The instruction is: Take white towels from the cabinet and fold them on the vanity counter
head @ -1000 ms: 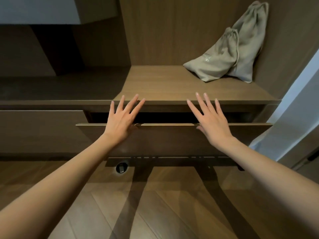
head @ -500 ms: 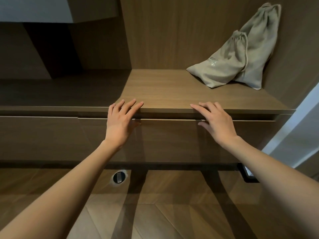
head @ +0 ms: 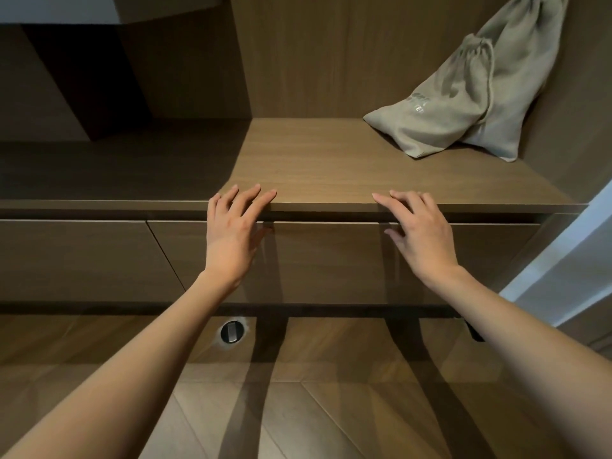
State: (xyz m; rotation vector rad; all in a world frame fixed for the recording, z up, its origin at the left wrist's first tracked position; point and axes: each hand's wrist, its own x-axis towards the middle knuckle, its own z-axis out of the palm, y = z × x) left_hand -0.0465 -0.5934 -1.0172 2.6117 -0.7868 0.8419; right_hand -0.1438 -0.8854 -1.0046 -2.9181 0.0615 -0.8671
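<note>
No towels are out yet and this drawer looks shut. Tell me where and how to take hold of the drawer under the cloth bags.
Take the drawer front by the thin lip along its top edge, coming from the front and hooking down into the dark gap under the shelf. Its face is flat, with no knob showing, so that lip is probably the only purchase.

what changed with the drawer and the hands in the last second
The drawer slid in and is now shut, level with the front beside it. The left hand and right hand went forward with it, fingers straight, and are now at its top edge by the shelf; neither holds anything. The two cloth bags stayed leaning in the shelf's right back corner.
</note>
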